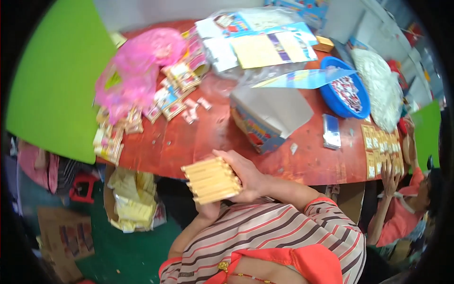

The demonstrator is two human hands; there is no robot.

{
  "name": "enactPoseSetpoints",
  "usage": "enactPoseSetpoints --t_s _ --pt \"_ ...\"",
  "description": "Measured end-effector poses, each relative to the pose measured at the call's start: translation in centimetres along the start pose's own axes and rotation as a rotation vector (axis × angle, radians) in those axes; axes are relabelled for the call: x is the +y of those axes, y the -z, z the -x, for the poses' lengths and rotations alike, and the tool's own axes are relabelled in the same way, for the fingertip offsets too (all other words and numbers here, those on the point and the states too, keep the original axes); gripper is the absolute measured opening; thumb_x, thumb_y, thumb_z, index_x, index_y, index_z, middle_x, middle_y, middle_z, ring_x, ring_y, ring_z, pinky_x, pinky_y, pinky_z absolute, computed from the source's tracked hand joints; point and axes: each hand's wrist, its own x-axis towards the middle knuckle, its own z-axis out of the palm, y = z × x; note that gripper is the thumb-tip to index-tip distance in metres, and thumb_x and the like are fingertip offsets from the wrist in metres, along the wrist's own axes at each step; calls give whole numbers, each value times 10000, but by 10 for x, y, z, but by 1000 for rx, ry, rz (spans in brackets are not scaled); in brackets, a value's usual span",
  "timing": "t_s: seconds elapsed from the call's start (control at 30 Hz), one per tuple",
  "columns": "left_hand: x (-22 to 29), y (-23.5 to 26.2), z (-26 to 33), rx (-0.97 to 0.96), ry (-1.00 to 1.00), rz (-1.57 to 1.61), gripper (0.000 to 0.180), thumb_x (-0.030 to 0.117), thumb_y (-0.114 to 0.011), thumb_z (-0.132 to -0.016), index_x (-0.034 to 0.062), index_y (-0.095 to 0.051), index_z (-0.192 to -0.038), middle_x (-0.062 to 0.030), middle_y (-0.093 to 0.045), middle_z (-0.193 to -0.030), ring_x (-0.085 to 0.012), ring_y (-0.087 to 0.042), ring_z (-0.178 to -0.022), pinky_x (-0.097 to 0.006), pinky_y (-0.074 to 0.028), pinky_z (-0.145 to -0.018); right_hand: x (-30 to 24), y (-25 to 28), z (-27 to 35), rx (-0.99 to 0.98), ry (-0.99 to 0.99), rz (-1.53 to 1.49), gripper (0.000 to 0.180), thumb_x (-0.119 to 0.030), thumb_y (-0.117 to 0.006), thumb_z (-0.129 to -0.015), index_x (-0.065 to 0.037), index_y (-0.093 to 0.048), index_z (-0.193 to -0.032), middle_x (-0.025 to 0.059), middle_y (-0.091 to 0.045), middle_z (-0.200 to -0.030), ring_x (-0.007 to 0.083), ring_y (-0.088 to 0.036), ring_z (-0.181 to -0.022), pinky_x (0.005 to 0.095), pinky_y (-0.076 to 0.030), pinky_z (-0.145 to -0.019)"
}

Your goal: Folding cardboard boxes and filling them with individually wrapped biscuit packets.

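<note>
Between my two hands, in front of my chest at the table's front edge, is a stack of flat yellow-tan packs (211, 181) with ridged edges. My right hand (247, 174) wraps its right side. Underneath, my left hand (208, 209) supports it, its fingers mostly hidden by the stack. Just beyond, on the red table (189, 142), stands a printed cardboard box (257, 128) with its flaps raised and its inside showing pale grey. Small printed packets (172, 99) lie in a loose pile to the left, beside a few small pink-and-white sachets (190, 111).
A pink plastic bag (142, 61) covers the left back. Flat printed cartons (265, 47) lie at the back. A blue basin (345, 90) holds small sachets. At right, a co-worker's hand (390, 177) is near rows of packs (378, 146). A carton (135, 199) stands below the table.
</note>
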Motion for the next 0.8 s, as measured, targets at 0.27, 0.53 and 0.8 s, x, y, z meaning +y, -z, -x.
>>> enactPoseSetpoints --t_s 0.27,0.53,0.8 --pt "97 -55 -143 -233 -800 -627 683 230 -648 -839 -29 -359 -1402 -244 -421 -1395 -374 -418 -1288 -430 -307 -1085 -59 115 47 433 -382 -433 848 -89 -769 -514 5 -488 -1309 122 -619 -1196 252 -598 -1126 398 -456 -1000" --pt "112 -103 -217 -515 -567 -856 368 231 -611 -865 57 -589 -1188 -211 -639 -1039 -405 -606 -902 -389 -500 -781 -30 202 10 415 -706 -310 844 -112 -674 -501 3 -470 -1313 67 -636 -1115 158 -617 -1016 314 -510 -853" --pt "98 -100 -133 -174 -241 -24 260 123 -513 -955 -65 -572 -1124 -87 -621 -1053 -173 -570 -986 -351 -453 -879 -23 198 -42 -257 -699 735 721 -70 -691 -592 -30 -482 -1280 182 -629 -1075 315 -613 -1004 391 -488 -868"
